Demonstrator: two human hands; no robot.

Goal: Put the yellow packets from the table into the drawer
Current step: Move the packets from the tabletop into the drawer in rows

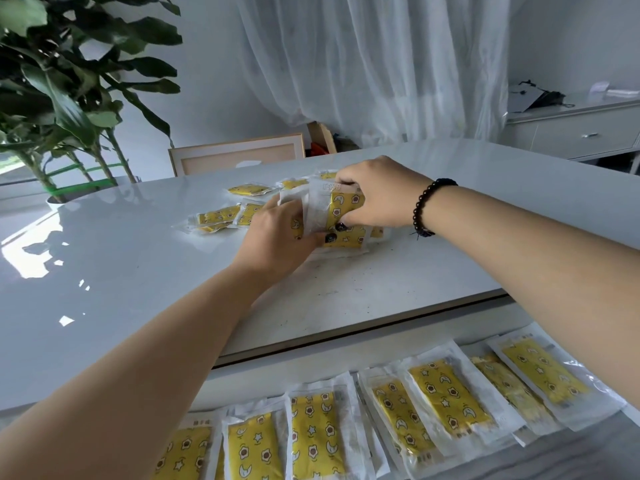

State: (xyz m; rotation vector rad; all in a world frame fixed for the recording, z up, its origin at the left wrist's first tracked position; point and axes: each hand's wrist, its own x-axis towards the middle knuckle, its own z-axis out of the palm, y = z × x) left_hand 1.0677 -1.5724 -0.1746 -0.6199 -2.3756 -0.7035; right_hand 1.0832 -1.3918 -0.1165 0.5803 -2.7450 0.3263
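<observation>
Left hand (277, 237) and right hand (374, 195) are together gripping a stack of yellow star-printed plastic packets (341, 211) above the glossy white table (138, 271).

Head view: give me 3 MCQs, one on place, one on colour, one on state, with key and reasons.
1. Where do the packets already put away lie?
A. In a row in the open drawer below the table edge
B. On the sideboard by the curtain
C. On the floor under the plant

2. What colour is the bead bracelet on the right wrist?
A. White
B. Black
C. Red

3. What are the hands doing?
A. Resting flat on the table
B. Both gripping one bunch of packets
C. Closing the drawer

Key: 1 A, the stored packets line the drawer; 2 B, the bracelet is dark; 3 B, left hand and right hand clasp the bunch.
</observation>
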